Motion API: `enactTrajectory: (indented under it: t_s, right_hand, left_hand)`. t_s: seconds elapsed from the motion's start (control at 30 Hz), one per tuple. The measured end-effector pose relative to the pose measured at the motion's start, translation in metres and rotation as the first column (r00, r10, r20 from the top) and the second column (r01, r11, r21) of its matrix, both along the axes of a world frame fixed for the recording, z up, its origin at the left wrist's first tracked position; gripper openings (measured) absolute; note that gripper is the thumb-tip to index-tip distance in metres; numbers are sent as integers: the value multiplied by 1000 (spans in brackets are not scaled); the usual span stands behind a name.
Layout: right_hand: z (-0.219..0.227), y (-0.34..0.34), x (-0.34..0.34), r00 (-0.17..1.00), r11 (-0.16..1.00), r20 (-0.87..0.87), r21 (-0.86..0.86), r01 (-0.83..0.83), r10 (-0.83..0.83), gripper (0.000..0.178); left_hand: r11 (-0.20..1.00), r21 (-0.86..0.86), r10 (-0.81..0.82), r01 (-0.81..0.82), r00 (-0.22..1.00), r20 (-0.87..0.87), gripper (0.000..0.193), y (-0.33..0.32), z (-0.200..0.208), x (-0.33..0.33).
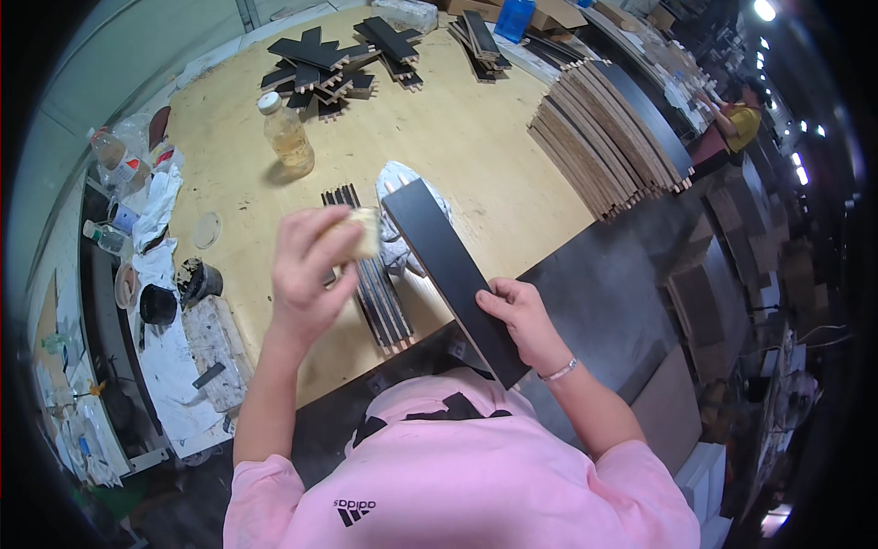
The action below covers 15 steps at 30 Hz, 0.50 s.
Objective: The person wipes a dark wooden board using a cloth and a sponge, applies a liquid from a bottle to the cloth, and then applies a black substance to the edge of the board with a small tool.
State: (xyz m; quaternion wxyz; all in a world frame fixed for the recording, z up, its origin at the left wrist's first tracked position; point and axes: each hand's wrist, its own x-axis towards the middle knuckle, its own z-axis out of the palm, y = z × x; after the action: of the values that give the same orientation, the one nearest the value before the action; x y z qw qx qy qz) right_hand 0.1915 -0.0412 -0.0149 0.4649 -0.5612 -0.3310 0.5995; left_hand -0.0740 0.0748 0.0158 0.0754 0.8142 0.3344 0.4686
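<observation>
My right hand [523,318] grips a long black board [439,261] near its lower end, thumb on the dark face. The board is held tilted at the table's front edge, and short wooden dowels stick out of its ends. In my left hand [311,265] is a pale yellow sponge [368,232], pinched by the fingers just left of the board's upper part. Below that hand lies a row of thin black boards [382,297] standing on edge, partly hidden by it. A crumpled white cloth [401,174] sits behind the held board.
A jar of amber liquid [290,145] stands on the wooden table [219,174]. Black boards [311,57] are piled at the back, and a long stack [604,137] lines the right edge. Dark cups [197,279] and bottles [117,157] are on the left. Another person [736,123] works far right.
</observation>
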Motion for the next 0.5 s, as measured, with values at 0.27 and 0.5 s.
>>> enactTrajectory:
  t_s: [0.27,0.5]
  right_hand:
    - [1,29,-5,994,994,-7,4,111,-111,18]
    - [2,40,-5,964,970,-119,17,241,-238,20]
  left_hand:
    - [734,-241,-659,635,752,-29,50,-87,-27,51]
    - [862,-140,-496,487,867,-42,49,-52,-12,56]
